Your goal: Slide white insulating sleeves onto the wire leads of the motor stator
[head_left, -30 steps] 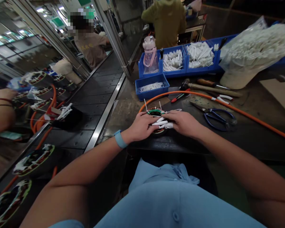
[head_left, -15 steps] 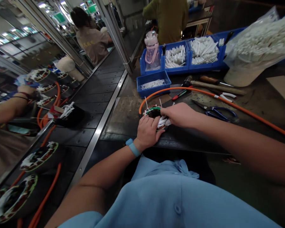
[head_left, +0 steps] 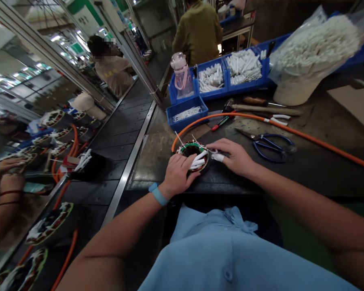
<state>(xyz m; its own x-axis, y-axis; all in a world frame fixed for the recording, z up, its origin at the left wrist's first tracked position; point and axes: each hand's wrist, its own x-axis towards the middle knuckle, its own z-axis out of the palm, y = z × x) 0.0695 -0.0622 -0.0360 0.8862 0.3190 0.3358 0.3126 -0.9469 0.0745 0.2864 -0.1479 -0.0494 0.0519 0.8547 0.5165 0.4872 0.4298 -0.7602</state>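
Observation:
A round motor stator [head_left: 189,148] with a green rim, white sleeves and thin wires lies on the dark workbench [head_left: 321,161] near its front edge. My left hand [head_left: 177,174] rests on the stator's near side, fingers curled over the white sleeves [head_left: 199,159]. My right hand [head_left: 232,155] lies flat just right of the stator, its fingers stretched toward the rim; a white-taped fingertip touches the wires there.
Blue-handled scissors [head_left: 269,145] and an orange hose [head_left: 291,131] lie right of my hands. Blue bins [head_left: 186,112] of white sleeves, a pink bottle [head_left: 180,76] and a bag of sleeves [head_left: 312,44] stand behind. A conveyor [head_left: 109,137] with more stators runs at left; other people work beyond.
My right hand has slid off the top of the stator to its right side and flattened. My left hand stays on the near rim. The camera has tilted.

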